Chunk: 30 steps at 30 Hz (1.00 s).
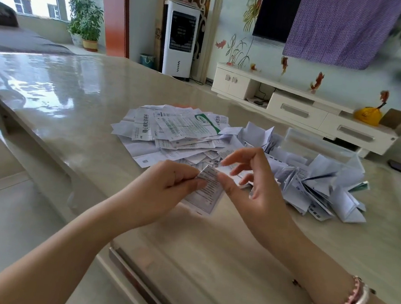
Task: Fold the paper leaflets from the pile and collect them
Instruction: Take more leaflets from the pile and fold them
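While both hands pinch the leaflet (207,189) above the table (77,96), left hand (167,180) should hold the edge firm and right hand (248,181) bring the corners together before creasing, near the pile (172,129).

**Open tabletop on the near and left sides of the flat pile; the right is crowded**

Taking the pile of flat leaflets (172,129) as the landmark: left of it and beyond it the glossy table (65,94) lies bare. On its near side both hands, left hand (169,180) and right hand (257,182), hold a leaflet (209,189) above the surface, blocking that approach. Right of the pile, touching it, folded leaflets (313,187) heap around a clear box (322,146), closing that side.
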Tool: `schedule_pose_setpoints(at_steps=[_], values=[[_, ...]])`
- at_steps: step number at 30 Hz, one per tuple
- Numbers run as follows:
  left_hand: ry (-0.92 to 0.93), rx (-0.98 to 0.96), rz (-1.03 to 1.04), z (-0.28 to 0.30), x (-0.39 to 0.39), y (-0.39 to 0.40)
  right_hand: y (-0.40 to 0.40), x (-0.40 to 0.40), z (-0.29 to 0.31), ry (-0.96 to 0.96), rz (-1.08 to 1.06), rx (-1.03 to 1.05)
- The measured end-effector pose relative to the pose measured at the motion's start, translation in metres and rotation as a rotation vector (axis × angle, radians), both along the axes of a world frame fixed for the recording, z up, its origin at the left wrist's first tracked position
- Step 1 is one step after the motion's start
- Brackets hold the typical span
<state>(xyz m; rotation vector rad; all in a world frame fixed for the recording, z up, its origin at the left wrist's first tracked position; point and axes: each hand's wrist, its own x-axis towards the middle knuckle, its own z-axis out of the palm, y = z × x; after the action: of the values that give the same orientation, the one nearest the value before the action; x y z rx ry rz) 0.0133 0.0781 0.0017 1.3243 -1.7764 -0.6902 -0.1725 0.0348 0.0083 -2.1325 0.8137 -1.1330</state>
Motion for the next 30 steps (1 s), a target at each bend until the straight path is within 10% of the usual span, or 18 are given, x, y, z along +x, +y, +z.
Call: schedule_pose_setpoints(at_steps=[10,16,30], values=[[0.46,0.074,0.107,0.024,0.006,-0.017,-0.003,-0.007,0.029,0.148,0.061,0.105],[-0.227,-0.244,0.454,-0.002,0.04,-0.063,-0.053,0.004,0.071,0.037,-0.133,0.227],[-0.531,0.066,0.442,-0.015,0.044,-0.101,-0.195,0.024,0.067,0.487,-0.624,0.164]])
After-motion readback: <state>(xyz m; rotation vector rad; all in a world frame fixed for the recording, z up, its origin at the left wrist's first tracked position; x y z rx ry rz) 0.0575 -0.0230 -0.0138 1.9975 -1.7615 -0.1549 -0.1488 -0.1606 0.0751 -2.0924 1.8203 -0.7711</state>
